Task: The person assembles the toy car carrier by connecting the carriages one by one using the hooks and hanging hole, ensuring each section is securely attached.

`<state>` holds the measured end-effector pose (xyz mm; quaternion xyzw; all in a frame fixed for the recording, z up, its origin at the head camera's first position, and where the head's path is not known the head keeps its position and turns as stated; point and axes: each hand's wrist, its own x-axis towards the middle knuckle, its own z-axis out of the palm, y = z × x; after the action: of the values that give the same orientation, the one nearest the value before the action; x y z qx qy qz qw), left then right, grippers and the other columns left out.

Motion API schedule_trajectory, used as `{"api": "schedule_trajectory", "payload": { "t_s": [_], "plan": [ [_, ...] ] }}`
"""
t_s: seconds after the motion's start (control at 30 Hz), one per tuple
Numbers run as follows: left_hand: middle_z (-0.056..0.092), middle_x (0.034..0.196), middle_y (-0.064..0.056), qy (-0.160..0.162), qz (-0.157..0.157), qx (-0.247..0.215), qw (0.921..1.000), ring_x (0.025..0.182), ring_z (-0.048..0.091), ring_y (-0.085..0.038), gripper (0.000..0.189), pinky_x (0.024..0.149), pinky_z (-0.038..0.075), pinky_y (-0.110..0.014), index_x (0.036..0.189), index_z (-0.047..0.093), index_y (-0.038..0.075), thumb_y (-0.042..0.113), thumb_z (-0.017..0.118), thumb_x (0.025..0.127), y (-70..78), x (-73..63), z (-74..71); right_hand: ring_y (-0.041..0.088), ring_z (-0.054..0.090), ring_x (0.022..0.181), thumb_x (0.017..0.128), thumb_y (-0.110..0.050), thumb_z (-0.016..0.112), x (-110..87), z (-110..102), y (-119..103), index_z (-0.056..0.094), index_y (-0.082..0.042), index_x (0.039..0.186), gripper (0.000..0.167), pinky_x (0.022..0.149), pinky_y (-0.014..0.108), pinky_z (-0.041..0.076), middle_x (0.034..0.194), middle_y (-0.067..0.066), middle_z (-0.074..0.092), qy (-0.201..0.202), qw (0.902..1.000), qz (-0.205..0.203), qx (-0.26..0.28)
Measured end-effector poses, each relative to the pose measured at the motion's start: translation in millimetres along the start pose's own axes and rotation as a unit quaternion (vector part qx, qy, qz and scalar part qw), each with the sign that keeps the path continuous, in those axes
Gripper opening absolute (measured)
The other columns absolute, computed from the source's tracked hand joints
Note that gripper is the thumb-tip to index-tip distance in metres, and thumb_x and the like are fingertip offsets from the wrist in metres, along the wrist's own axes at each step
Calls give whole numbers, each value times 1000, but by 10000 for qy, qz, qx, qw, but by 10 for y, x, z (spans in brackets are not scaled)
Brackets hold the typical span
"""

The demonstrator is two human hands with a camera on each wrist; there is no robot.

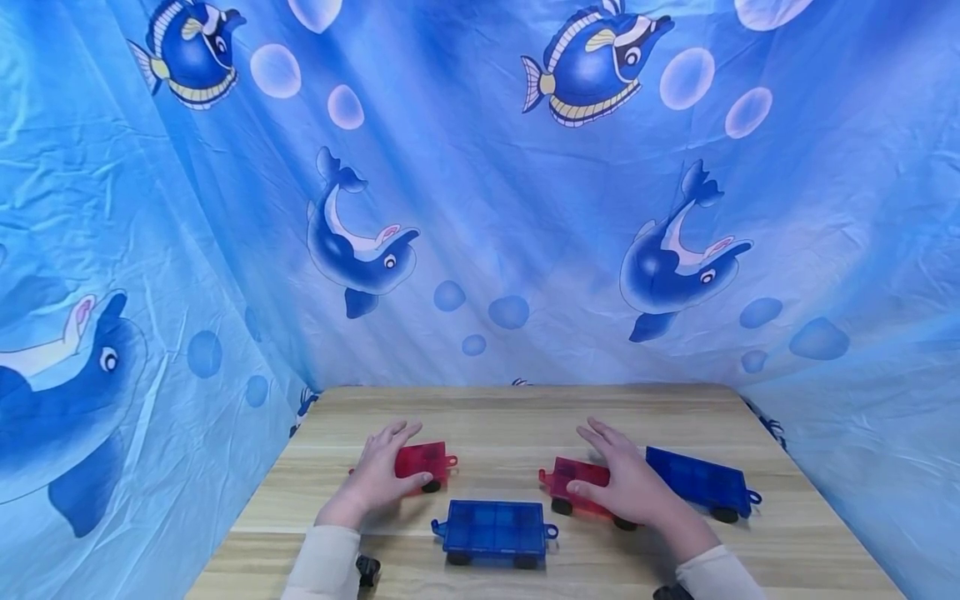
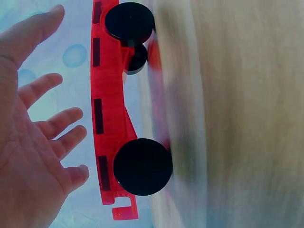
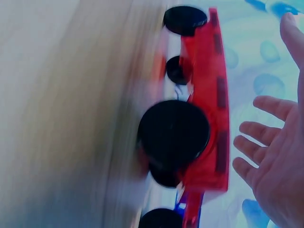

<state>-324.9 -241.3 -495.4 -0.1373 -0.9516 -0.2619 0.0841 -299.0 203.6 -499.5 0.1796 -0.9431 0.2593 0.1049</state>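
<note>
A red translucent toy train car (image 1: 423, 458) with black wheels stands on the left of the table. Over its left part is my left hand (image 1: 378, 471), fingers spread; the left wrist view shows the hand (image 2: 33, 147) apart from the car (image 2: 108, 85). A second red car (image 1: 572, 472) stands right of centre, partly covered by my right hand (image 1: 630, 483). In the right wrist view that hand (image 3: 280, 156) has its fingers extended, with a gap to the car (image 3: 209, 104). Between and nearer me sits a blue car (image 1: 495, 527) with a hook and a ring at its ends.
Beyond my right hand another blue car (image 1: 697, 479) stands at an angle; whether it is hooked to the red one is hidden. The wooden table (image 1: 510, 408) ends at a blue cloth (image 1: 480, 208) printed with dolphins and fish, which hangs behind and at the sides.
</note>
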Motion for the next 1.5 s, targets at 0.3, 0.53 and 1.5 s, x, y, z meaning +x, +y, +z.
{"api": "schedule_trajectory", "payload": {
  "t_s": [0.3,0.53,1.5],
  "plan": [
    [34,166,-16,-41,42,2,10000,152,27,-45,88,123,10,-67,160,45,25,40,88,85,16,-61,5,36,35,152,83,-74,74,-52,24,-259,43,-27,161,97,111,66,41,169,-2,31,-393,9978,-348,408],
    [36,165,-17,-14,108,14,9999,152,28,-43,86,124,8,-66,159,47,21,36,88,86,3,-66,22,35,37,150,85,-64,79,-32,80,-415,42,-28,161,92,110,61,43,167,-2,34,-725,9942,-562,563],
    [42,163,-12,-28,-36,103,9999,148,35,-45,77,111,38,-68,153,56,21,35,89,85,-103,-105,80,24,49,141,79,-74,77,74,372,-845,55,-25,153,92,111,56,45,154,-3,53,-2145,9706,-1039,331]
  ]
}}
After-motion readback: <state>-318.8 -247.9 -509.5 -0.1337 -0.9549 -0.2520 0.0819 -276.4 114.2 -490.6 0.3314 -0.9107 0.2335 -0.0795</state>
